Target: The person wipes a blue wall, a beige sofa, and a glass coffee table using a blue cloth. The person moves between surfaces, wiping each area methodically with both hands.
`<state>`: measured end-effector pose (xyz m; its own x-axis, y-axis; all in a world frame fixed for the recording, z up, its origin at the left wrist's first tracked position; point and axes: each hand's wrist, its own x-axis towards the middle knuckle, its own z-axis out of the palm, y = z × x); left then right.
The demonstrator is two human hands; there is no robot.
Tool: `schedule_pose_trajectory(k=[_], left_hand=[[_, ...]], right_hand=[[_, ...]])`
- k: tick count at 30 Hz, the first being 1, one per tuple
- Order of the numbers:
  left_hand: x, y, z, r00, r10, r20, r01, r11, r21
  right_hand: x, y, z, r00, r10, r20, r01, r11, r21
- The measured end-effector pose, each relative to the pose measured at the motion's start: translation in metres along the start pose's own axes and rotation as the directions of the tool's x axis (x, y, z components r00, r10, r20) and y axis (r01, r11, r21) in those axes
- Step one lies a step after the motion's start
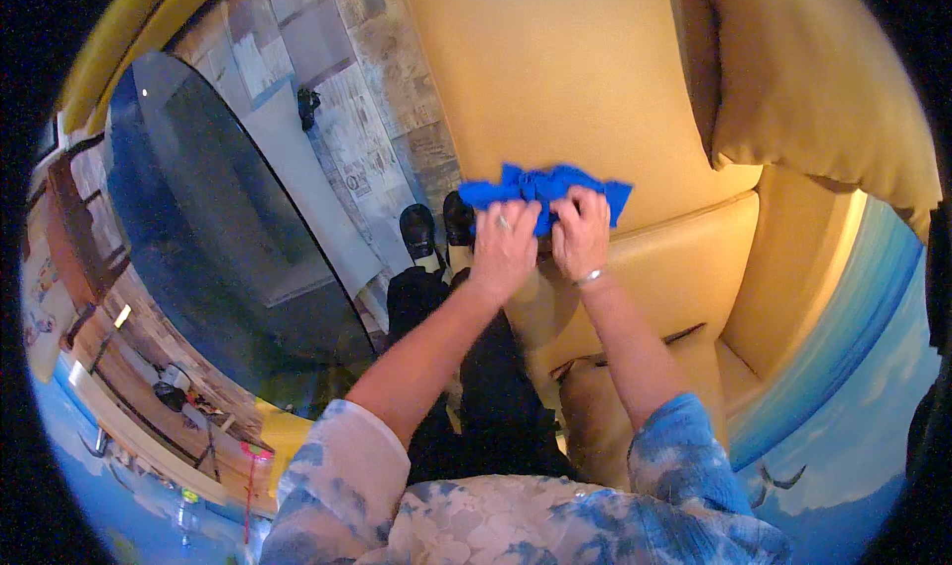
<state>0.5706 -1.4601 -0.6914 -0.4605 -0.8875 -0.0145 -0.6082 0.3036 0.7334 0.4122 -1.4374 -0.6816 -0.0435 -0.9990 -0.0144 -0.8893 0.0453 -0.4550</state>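
A bright blue cloth point(547, 185), bunched and creased at its middle, is gripped by both of my hands. My left hand point(507, 241), with a ring on one finger, pinches its near edge on the left. Close beside it, my right hand point(584, 230) has its fingers curled into the cloth's right half; a silver band circles that wrist. Loose corners stick out to either side. Behind and under the cloth spreads the tan leather-like seat of a sofa point(558, 66). Whether the cloth touches the seat, I cannot tell.
Left of me stands a dark, glossy oval table point(238, 215) above a patchwork wood-look floor point(364, 96). A tan cushion point(811, 81) leans at the upper right. My black shoes point(417, 230) are below my hands. A brown bag or cushion point(595, 416) with a dark strap lies by my right forearm.
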Motion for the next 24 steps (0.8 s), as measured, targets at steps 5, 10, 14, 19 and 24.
schedule_pose_trajectory(k=[5, 10, 14, 19, 24], left_hand=[[-0.016, 0.000, 0.002, 0.988, 0.095, 0.120, -0.095, 0.995, -0.007], [0.083, -0.054, -0.034, 0.953, 0.275, 0.126, -0.293, 0.942, 0.162], [0.197, -0.059, -0.072, 0.954, 0.298, -0.034, -0.279, 0.924, 0.263], [0.219, -0.066, -0.070, 0.956, 0.276, -0.096, -0.247, 0.939, 0.239], [0.129, -0.077, -0.078, 0.946, 0.240, 0.217, -0.256, 0.965, 0.053]], right_hand=[[-0.023, -0.015, -0.009, 0.984, 0.176, 0.031, -0.178, 0.978, 0.110], [0.063, -0.017, -0.015, 0.990, 0.107, -0.096, -0.089, 0.981, 0.173], [0.182, -0.011, -0.004, 0.970, 0.110, -0.219, -0.080, 0.987, 0.141], [0.203, -0.026, 0.017, 0.922, 0.220, -0.319, -0.177, 0.972, 0.157], [0.097, -0.056, 0.028, 0.945, 0.319, -0.071, -0.302, 0.935, 0.184]])
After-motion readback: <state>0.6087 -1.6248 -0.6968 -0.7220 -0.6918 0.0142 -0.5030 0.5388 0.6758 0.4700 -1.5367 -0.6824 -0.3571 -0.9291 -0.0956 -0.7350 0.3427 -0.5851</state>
